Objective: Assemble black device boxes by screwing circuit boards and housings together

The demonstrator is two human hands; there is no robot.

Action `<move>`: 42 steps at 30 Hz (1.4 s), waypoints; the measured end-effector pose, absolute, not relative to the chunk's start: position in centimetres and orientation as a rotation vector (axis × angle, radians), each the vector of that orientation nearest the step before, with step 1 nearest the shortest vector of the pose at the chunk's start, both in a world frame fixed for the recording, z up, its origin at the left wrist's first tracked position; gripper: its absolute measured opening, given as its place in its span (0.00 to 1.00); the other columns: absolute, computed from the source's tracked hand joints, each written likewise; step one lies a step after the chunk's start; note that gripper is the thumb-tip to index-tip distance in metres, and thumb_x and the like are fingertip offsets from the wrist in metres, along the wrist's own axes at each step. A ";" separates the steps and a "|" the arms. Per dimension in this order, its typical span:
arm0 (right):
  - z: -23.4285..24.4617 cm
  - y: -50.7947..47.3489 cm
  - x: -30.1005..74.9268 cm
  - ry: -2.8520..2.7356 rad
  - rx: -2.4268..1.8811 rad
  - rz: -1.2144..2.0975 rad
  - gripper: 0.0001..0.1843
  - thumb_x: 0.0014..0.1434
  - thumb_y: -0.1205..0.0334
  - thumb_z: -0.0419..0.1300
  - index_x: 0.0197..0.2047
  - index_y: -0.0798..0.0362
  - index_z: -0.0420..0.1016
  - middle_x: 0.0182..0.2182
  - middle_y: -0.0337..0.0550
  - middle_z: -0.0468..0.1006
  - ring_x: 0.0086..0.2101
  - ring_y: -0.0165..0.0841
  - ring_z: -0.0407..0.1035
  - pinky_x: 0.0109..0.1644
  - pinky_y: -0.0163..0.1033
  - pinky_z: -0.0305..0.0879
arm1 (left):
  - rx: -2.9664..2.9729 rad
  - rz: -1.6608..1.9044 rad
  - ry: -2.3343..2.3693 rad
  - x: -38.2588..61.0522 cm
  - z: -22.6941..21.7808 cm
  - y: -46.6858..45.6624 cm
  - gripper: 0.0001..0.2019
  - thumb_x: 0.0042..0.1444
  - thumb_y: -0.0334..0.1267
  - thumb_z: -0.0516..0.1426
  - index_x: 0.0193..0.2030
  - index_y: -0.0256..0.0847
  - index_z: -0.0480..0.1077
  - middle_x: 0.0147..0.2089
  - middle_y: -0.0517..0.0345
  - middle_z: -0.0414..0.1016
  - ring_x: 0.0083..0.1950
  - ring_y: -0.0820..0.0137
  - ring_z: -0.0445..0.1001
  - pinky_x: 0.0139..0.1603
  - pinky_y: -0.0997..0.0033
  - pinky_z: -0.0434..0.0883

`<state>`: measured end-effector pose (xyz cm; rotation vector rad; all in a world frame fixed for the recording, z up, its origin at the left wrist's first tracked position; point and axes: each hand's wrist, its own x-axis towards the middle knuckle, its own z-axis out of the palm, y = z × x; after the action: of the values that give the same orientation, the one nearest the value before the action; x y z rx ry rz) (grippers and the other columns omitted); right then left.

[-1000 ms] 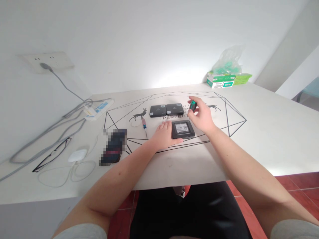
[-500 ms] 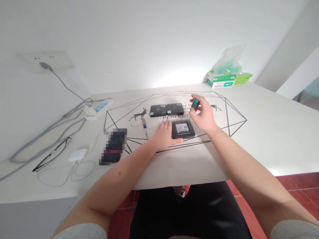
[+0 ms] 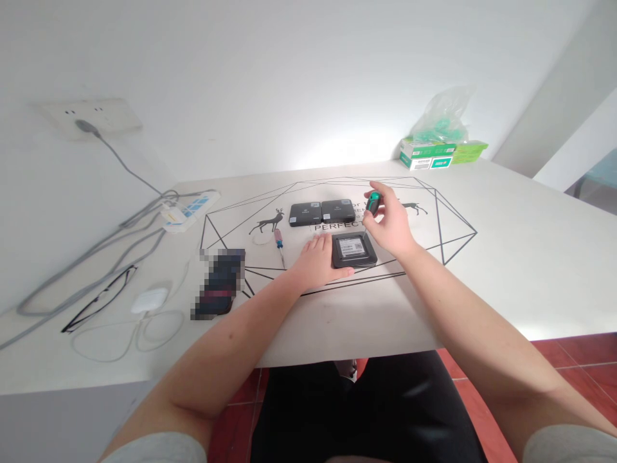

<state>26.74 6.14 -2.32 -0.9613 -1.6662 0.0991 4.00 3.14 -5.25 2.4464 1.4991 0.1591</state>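
Note:
A black square device (image 3: 354, 251) with a white label lies face up on the white table (image 3: 506, 257). My left hand (image 3: 319, 262) rests flat against its left side, fingers stretched out and thumb along the front edge. My right hand (image 3: 391, 222) is closed around a small screwdriver with a green and black handle (image 3: 373, 203), held upright over the device's far right corner. Its tip is hidden behind my fingers.
Two more black devices (image 3: 322, 213) lie side by side behind. A red-handled screwdriver (image 3: 279, 244), a dark phone (image 3: 219, 285), a white earbud case (image 3: 150, 300), glasses (image 3: 99, 299) and a power strip (image 3: 185, 212) lie to the left. A green box (image 3: 436, 155) sits at the far edge.
My right hand has shifted the green screwdriver slightly, tilting it back and forth above the device's far right corner. My left hand and the device have stayed put.

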 end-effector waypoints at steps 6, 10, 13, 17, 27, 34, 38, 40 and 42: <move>-2.5 6.4 26.9 -1.659 -0.982 0.085 0.34 0.59 0.65 0.60 0.68 0.48 0.67 0.59 0.53 0.80 0.46 0.45 0.79 0.45 0.55 0.85 | 2.453 0.154 1.502 4.0 -5.4 3.2 0.63 0.57 0.77 0.53 0.82 0.25 0.40 0.83 0.26 0.45 0.84 0.36 0.42 0.81 0.43 0.48; -2.6 6.4 26.9 -1.656 -0.952 0.079 0.31 0.60 0.65 0.59 0.67 0.47 0.69 0.57 0.53 0.81 0.50 0.45 0.79 0.46 0.54 0.85 | 2.457 0.168 1.497 4.0 -5.2 3.1 0.63 0.58 0.77 0.53 0.81 0.25 0.41 0.83 0.24 0.48 0.84 0.35 0.43 0.80 0.43 0.49; -2.6 6.4 26.8 -1.664 -0.939 0.068 0.30 0.60 0.65 0.59 0.66 0.46 0.69 0.57 0.52 0.81 0.51 0.45 0.79 0.46 0.54 0.85 | 2.458 0.193 1.491 4.0 -5.1 3.0 0.61 0.58 0.76 0.54 0.82 0.29 0.41 0.82 0.27 0.50 0.84 0.36 0.45 0.79 0.42 0.51; -2.5 6.4 26.8 -1.666 -0.933 0.065 0.30 0.60 0.65 0.59 0.66 0.47 0.70 0.57 0.52 0.82 0.51 0.45 0.79 0.46 0.54 0.85 | 2.456 0.187 1.490 3.9 -5.1 2.9 0.61 0.58 0.76 0.55 0.82 0.30 0.41 0.83 0.27 0.47 0.84 0.35 0.44 0.79 0.43 0.51; -2.6 6.4 26.7 -1.656 -0.924 0.079 0.30 0.59 0.65 0.59 0.65 0.47 0.71 0.57 0.53 0.82 0.50 0.45 0.79 0.45 0.53 0.85 | 2.459 0.187 1.500 4.0 -5.0 3.0 0.61 0.58 0.76 0.54 0.81 0.29 0.42 0.82 0.26 0.50 0.84 0.36 0.45 0.80 0.45 0.50; -2.1 6.0 26.7 -1.624 -0.913 0.070 0.29 0.60 0.64 0.60 0.66 0.46 0.70 0.55 0.52 0.82 0.48 0.45 0.79 0.46 0.54 0.85 | 2.456 0.171 1.496 4.0 -4.8 2.9 0.62 0.58 0.76 0.54 0.81 0.25 0.41 0.82 0.25 0.49 0.84 0.36 0.44 0.80 0.44 0.50; -2.2 6.1 26.9 -1.625 -0.920 0.071 0.30 0.60 0.64 0.60 0.66 0.46 0.70 0.55 0.52 0.82 0.48 0.45 0.79 0.46 0.54 0.85 | 2.437 0.180 1.491 4.0 -4.7 2.8 0.62 0.58 0.75 0.55 0.82 0.27 0.41 0.82 0.26 0.50 0.84 0.35 0.44 0.80 0.43 0.51; -2.3 6.2 26.9 -1.632 -0.924 0.066 0.30 0.60 0.64 0.60 0.66 0.46 0.70 0.55 0.52 0.82 0.48 0.45 0.79 0.46 0.54 0.85 | 2.434 0.186 1.489 4.0 -4.7 2.8 0.62 0.57 0.75 0.55 0.82 0.28 0.41 0.83 0.27 0.48 0.84 0.35 0.43 0.80 0.43 0.51; -2.4 6.3 26.9 -1.637 -0.925 0.064 0.30 0.60 0.64 0.60 0.66 0.46 0.70 0.55 0.52 0.82 0.49 0.45 0.79 0.45 0.54 0.85 | 2.436 0.192 1.488 4.0 -4.8 2.8 0.62 0.57 0.76 0.55 0.82 0.29 0.40 0.83 0.27 0.47 0.84 0.35 0.43 0.80 0.42 0.51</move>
<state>26.89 6.30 -2.43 -0.9252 -1.6375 0.0645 3.99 2.84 -4.83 2.4362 1.4881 0.1922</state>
